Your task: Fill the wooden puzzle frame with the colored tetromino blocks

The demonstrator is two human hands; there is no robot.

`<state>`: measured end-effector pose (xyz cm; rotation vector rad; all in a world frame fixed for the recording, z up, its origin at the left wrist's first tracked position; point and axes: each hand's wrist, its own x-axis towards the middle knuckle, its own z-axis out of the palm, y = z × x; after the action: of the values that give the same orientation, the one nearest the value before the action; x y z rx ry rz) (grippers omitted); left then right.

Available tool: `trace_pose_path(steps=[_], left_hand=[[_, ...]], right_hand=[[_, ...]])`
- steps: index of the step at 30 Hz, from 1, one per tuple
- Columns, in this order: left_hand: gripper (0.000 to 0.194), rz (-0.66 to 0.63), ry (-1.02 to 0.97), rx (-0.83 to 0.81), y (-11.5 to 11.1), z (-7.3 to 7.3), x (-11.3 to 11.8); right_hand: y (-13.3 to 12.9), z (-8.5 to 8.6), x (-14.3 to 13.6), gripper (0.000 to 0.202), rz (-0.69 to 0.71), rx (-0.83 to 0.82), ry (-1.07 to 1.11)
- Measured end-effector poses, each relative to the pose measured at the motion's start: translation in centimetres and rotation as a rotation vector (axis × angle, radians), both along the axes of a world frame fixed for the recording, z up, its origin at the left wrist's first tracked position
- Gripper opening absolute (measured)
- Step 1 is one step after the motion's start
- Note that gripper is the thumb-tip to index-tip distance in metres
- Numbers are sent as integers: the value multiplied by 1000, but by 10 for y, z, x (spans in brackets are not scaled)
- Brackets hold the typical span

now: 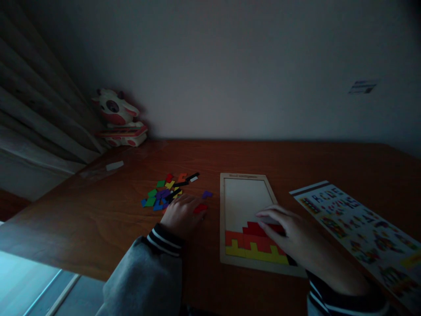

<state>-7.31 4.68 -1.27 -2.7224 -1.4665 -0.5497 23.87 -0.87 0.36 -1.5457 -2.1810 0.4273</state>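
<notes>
With twelve o'clock taken as straight ahead, yellow flat notched pieces [235, 251] are seated at the six o'clock end of a shallow pale-wood tray [222, 219], with orange-red flat pieces [233, 238] and dark red flat pieces [253, 228] set beyond them. The right hand [287, 228] is held over the red ones from four o'clock, thumb and forefinger parted, no piece seen between. At three o'clock from the tray a white printed paper sheet [351, 226] is spread. At nine o'clock the left hand [182, 213] is lowered beside a loose red flat piece [200, 208]; whether it is gripped cannot be told in this dimness. The pieces are judged light, stiff and smooth, best pinched by opposite edges. A purple flat piece [207, 194] is left at two o'clock from that hand, a mixed-colour heap [150, 202] at ten.
</notes>
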Motion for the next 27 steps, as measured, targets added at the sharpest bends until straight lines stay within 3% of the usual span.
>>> trace_pose_path(steps=[6, 12, 16, 23, 27], left_hand=[[18, 10, 35, -80, -1, 4, 0], [19, -52, -13, 18, -3, 3, 4], [22, -69, -56, 49, -7, 2, 10], [19, 14, 17, 27, -6, -3, 6], [19, 13, 15, 25, -6, -2, 7]], right_hand=[[0, -13, 1, 31, -61, 72, -49], [0, -26, 4, 40, -118, 118, -116], [1, -24, 4, 45, -133, 121, -136], [-1, -17, 7, 42, -108, 127, -143], [-1, -23, -2, 45, -164, 140, -205]])
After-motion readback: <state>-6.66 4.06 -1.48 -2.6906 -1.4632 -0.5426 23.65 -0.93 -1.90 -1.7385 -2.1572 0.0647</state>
